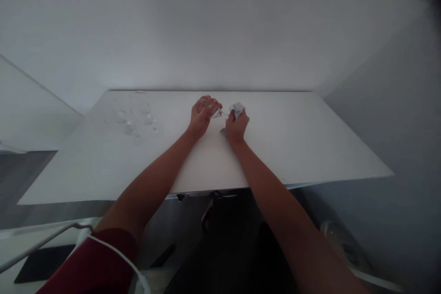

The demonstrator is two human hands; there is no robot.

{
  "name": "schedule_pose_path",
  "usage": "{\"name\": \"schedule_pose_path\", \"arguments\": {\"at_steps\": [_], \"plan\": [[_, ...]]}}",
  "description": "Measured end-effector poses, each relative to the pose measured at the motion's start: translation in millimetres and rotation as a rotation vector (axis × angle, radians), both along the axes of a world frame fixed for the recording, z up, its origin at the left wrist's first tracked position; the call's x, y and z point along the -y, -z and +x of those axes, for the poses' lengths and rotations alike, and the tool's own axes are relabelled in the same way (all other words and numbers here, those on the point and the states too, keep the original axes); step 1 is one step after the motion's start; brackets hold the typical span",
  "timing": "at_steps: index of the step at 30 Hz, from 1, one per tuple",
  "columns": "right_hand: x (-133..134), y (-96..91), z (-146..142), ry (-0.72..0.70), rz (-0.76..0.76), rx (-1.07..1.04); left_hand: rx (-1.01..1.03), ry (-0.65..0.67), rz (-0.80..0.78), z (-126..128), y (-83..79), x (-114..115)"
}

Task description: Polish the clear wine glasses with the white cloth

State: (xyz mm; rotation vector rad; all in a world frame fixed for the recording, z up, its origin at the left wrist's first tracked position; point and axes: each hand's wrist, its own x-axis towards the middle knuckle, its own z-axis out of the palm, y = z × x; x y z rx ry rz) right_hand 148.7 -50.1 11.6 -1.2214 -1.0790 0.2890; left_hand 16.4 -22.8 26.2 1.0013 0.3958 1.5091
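Above the middle of the white table, my left hand is closed around the bowl of a clear stemmed glass. The glass lies tilted sideways, its thin stem pointing to the right. My right hand is closed on a crumpled white cloth, which could also be paper, at the stem end. A greyish corner of it seems to hang below that hand. The foot of the glass is hidden by the cloth and fingers.
Several clear glasses stand on the table's left part, faint against the white top. A pale wall rises behind the table. A white cable crosses near my left sleeve, and a transparent round container is below at right.
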Motion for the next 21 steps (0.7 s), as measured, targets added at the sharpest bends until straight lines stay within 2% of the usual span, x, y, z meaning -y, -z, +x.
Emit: {"name": "schedule_pose_path", "arguments": {"at_steps": [5, 10, 12, 14, 16, 19, 21], "plan": [[1.5, -1.1, 2.5, -0.051, -0.056, 0.042, 0.027, -0.012, -0.082, 0.5, 3.0, -3.0], [10.6, -8.5, 2.4, -0.207, -0.090, 0.175, -0.001, 0.012, -0.413, -3.5, 6.8, -11.2], [14.0, -8.5, 1.2, -0.237, -0.059, 0.192, -0.021, 0.027, -0.471, -5.4, 7.1, -13.4], [14.5, -5.5, -1.0, -0.253, -0.021, 0.154, -0.023, 0.026, -0.451, -6.0, 7.1, -13.6], [10.7, -0.8, -4.3, -0.264, -0.024, 0.023, -0.019, 0.012, -0.382, -4.7, 7.0, -12.0], [-1.7, 4.3, -8.8, -0.238, -0.155, -0.360, -0.035, -0.025, -0.195, -0.3, 6.9, -7.7], [-10.5, 4.4, -8.8, -0.271, -0.267, -0.559, -0.055, -0.030, -0.057, 2.1, 6.4, -5.0]]}}
